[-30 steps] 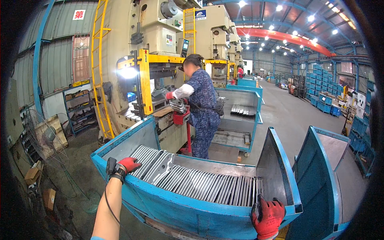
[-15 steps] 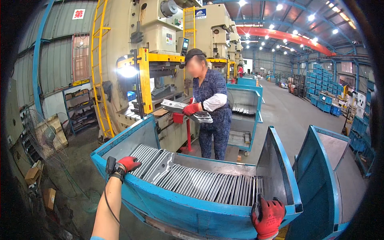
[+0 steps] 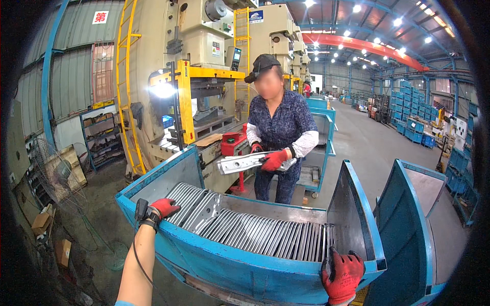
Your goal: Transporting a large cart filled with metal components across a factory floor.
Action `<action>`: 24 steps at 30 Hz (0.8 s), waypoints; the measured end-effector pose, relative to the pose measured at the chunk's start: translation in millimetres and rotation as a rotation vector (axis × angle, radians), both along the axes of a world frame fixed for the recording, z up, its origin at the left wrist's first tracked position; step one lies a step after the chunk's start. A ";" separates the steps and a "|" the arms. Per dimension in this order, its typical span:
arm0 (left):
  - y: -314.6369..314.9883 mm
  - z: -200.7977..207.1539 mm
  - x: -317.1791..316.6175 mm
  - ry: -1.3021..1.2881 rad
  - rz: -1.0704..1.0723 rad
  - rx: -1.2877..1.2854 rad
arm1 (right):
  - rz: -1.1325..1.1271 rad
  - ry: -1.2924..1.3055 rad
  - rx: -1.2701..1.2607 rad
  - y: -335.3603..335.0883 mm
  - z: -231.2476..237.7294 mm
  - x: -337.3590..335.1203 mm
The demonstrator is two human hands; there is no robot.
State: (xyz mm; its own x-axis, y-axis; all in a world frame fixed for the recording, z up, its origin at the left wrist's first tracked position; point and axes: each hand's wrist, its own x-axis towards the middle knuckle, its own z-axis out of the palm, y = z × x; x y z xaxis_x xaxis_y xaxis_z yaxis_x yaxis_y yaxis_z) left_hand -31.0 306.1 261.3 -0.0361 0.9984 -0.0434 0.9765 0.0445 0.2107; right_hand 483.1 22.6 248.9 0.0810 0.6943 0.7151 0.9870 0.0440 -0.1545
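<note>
A blue steel bin (image 3: 219,249) stands right in front of me, holding a long row of stamped metal parts (image 3: 270,235) set on edge. Toward its left, one part with holes (image 3: 206,208) leans over and shows its broad face. My left hand (image 3: 164,208), in a red glove, is closed over the near rim at the left, beside the parts. At the near right corner my right hand (image 3: 343,278), in a red and black glove, curls its fingers over the rim. Across the bin a co-worker (image 3: 283,115) in red gloves holds similar metal parts (image 3: 241,163).
A large press (image 3: 201,48) with a yellow frame (image 3: 185,102) and a bright lamp (image 3: 162,90) rises behind the bin. Another blue bin (image 3: 406,224) stands close on my right. Beside the co-worker are a red stand (image 3: 232,145) and a blue cart (image 3: 324,153).
The co-worker has turned toward my bin and brought the metal parts to the right and lower, both gloves now on them. My two hands have stayed where they were.
</note>
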 end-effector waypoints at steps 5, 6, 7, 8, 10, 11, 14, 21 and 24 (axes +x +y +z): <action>0.2 -2.9 -5.4 -0.023 0.006 -0.008 | -0.001 -0.005 0.002 -0.4 2.5 -1.8; -0.5 -1.8 -4.9 -0.022 0.006 -0.008 | 0.002 -0.006 0.009 -0.8 2.7 -1.7; -1.5 -1.0 -4.5 -0.019 0.005 -0.002 | 0.006 -0.007 0.016 -1.1 3.0 -1.6; -1.1 -0.6 -3.0 -0.017 0.001 0.004 | 0.004 -0.007 0.016 -1.4 3.2 -1.6; 0.6 -1.1 -1.4 -0.011 -0.003 0.008 | -0.011 -0.009 -0.020 -1.9 3.8 -1.5; 0.2 -0.7 -1.2 -0.003 -0.002 0.012 | -0.011 -0.009 -0.020 -1.9 3.2 -1.4; -1.9 0.0 -1.6 -0.006 -0.002 0.019 | -0.006 -0.022 0.024 -0.3 -0.2 0.3; -2.1 0.0 0.9 -0.009 0.010 0.016 | 0.006 -0.032 0.028 0.9 0.1 1.3; -1.3 0.1 1.2 -0.017 0.011 0.005 | -0.003 -0.031 0.032 1.6 -1.3 1.0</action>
